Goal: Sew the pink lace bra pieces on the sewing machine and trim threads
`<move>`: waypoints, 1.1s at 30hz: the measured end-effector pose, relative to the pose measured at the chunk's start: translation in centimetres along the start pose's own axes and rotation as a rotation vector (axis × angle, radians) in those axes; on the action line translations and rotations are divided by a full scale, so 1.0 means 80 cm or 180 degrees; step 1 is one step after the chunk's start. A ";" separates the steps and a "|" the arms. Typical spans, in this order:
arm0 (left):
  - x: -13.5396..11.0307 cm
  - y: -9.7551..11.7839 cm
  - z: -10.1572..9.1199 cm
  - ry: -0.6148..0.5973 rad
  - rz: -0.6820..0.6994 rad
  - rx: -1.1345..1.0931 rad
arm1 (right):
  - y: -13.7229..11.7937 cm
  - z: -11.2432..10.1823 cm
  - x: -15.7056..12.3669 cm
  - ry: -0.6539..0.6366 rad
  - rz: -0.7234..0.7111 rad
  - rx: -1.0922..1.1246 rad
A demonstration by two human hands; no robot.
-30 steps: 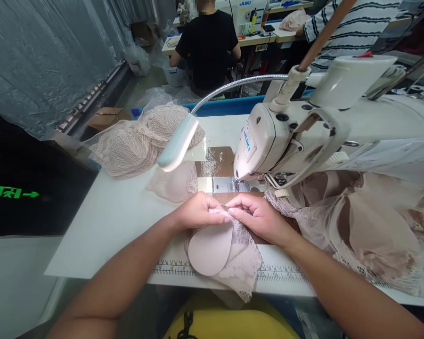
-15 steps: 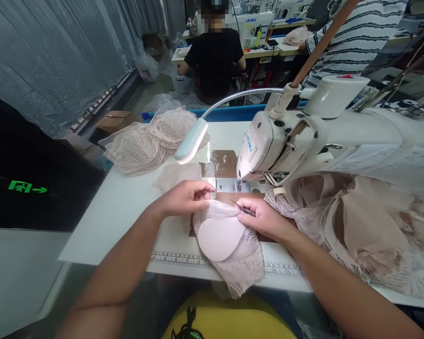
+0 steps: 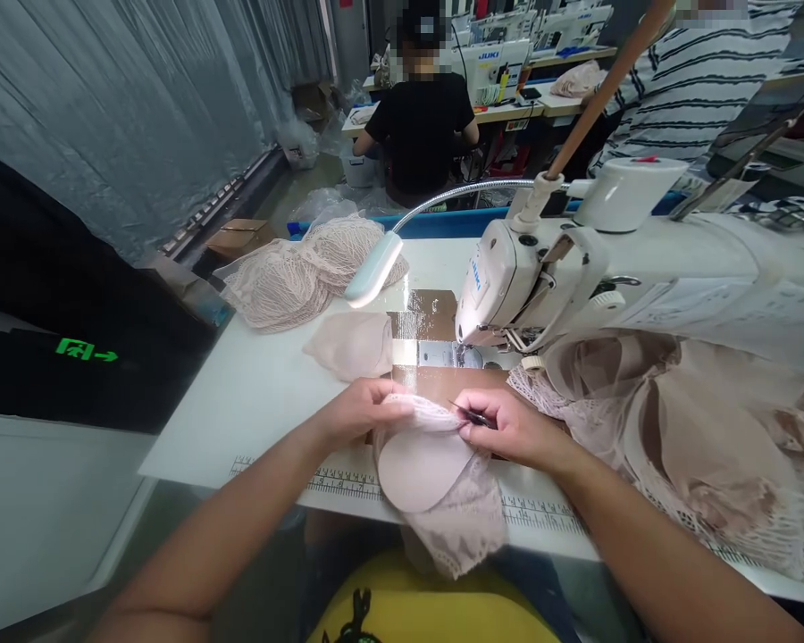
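A pale pink lace bra piece (image 3: 456, 527) with a smooth oval cup pad (image 3: 423, 471) hangs over the table's front edge. My left hand (image 3: 368, 413) pinches the upper left of its lace edge between thumb and fingers. At the upper right, my right hand (image 3: 509, 427) grips the same edge and also keeps small dark thread snips (image 3: 475, 417) in its fingers, tip pointing left. Just beyond both hands lie the needle plate (image 3: 440, 354) and the head of a white sewing machine (image 3: 492, 281). A sheer beige fabric piece (image 3: 352, 346) lies behind my left hand.
Stacked lace cups (image 3: 295, 277) lie at the back left under a lamp (image 3: 375, 270). A heap of beige bra pieces (image 3: 716, 429) covers the right side. A printed ruler (image 3: 348, 483) runs along the front edge. Two people (image 3: 421, 134) are beyond the table.
My left hand has moved from beside the fabric's top corner onto its lace edge, which is now folded over more. The camera view has shifted slightly. The right hand still holds the snips.
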State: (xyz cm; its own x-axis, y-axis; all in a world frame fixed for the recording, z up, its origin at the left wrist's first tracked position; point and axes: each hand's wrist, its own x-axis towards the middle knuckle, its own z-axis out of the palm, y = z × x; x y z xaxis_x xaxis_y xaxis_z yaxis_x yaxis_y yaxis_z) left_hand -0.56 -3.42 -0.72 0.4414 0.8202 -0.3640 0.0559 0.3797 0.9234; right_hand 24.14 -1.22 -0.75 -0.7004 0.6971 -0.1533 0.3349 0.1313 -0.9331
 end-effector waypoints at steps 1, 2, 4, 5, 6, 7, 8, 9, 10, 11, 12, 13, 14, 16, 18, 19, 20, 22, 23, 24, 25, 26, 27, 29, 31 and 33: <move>0.004 -0.002 0.006 0.0136 0.0066 -0.0040 | 0.000 0.001 0.001 -0.0059 0.0008 -0.0027; 0.007 -0.003 0.011 0.0213 0.0118 -0.0021 | 0.000 0.001 0.002 -0.0056 0.0005 -0.0006; 0.011 0.000 0.017 0.0209 0.0239 0.0134 | 0.005 0.002 0.003 0.0143 -0.0034 0.0187; 0.012 0.001 0.020 0.0174 0.0324 0.0227 | 0.008 0.002 0.003 0.0296 -0.0073 0.0285; 0.013 0.003 0.021 0.0130 0.0418 0.0309 | 0.010 0.002 0.004 0.0439 -0.0134 0.0317; 0.013 0.004 0.023 0.0079 0.0509 0.0369 | 0.012 0.001 0.004 0.0534 -0.0228 0.0263; 0.014 0.005 0.024 0.0035 0.0587 0.0416 | 0.012 0.000 0.004 0.0571 -0.0346 0.0147; 0.015 0.005 0.025 0.0003 0.0637 0.0456 | 0.011 -0.001 0.004 0.0559 -0.0449 0.0003; 0.016 0.005 0.026 -0.0019 0.0658 0.0481 | 0.009 -0.001 0.004 0.0497 -0.0501 -0.0137; 0.016 0.004 0.026 -0.0040 0.0668 0.0495 | 0.005 -0.002 0.003 0.0419 -0.0496 -0.0254; 0.017 0.003 0.027 -0.0058 0.0671 0.0503 | 0.001 -0.002 0.003 0.0371 -0.0457 -0.0334; 0.018 0.002 0.027 -0.0063 0.0675 0.0510 | -0.004 -0.001 0.002 0.0346 -0.0394 -0.0382; 0.019 0.001 0.027 -0.0062 0.0676 0.0514 | -0.008 0.000 0.001 0.0357 -0.0332 -0.0397; 0.021 -0.001 0.027 -0.0083 0.0683 0.0497 | -0.015 0.002 -0.001 0.0416 -0.0281 -0.0358; 0.023 -0.003 0.028 -0.0093 0.0668 0.0477 | -0.018 0.006 -0.001 0.0481 -0.0268 -0.0308; 0.024 -0.004 0.028 -0.0098 0.0652 0.0481 | -0.018 0.007 -0.001 0.0509 -0.0263 -0.0306; 0.025 -0.005 0.029 -0.0105 0.0640 0.0489 | -0.017 0.009 0.000 0.0536 -0.0271 -0.0317; 0.026 -0.004 0.030 -0.0102 0.0648 0.0503 | -0.013 0.011 0.002 0.0592 -0.0309 -0.0342; 0.024 -0.003 0.030 -0.0117 0.0671 0.0521 | -0.010 0.011 0.003 0.0627 -0.0324 -0.0338; 0.022 0.000 0.031 -0.0158 0.0699 0.0579 | -0.007 0.011 0.004 0.0681 -0.0333 -0.0323; 0.019 0.004 0.031 -0.0203 0.0718 0.0722 | -0.004 0.011 0.004 0.0768 -0.0335 -0.0287; 0.014 0.009 0.030 -0.0211 0.0738 0.0988 | -0.001 0.010 0.004 0.0883 -0.0324 -0.0238; 0.009 0.016 0.027 -0.0141 0.0769 0.1360 | 0.001 0.010 0.003 0.1019 -0.0315 -0.0206; 0.001 0.029 0.018 0.0239 0.0886 0.2189 | 0.002 0.011 0.000 0.1274 -0.0311 -0.0345; 0.002 0.041 0.003 0.0851 0.1108 0.2802 | -0.001 0.016 -0.001 0.1197 -0.0446 -0.0746; 0.015 0.048 -0.017 0.1396 0.1289 0.3111 | -0.005 0.025 0.000 0.0731 -0.0855 -0.1275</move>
State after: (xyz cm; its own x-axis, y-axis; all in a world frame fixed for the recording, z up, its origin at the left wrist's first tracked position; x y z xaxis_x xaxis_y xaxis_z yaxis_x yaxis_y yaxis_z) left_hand -1.03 -0.40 2.25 0.2461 0.9579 0.1477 0.7378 -0.2840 0.6123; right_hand 22.73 -2.65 -1.01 -0.6535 0.7324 0.1912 0.4085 0.5539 -0.7255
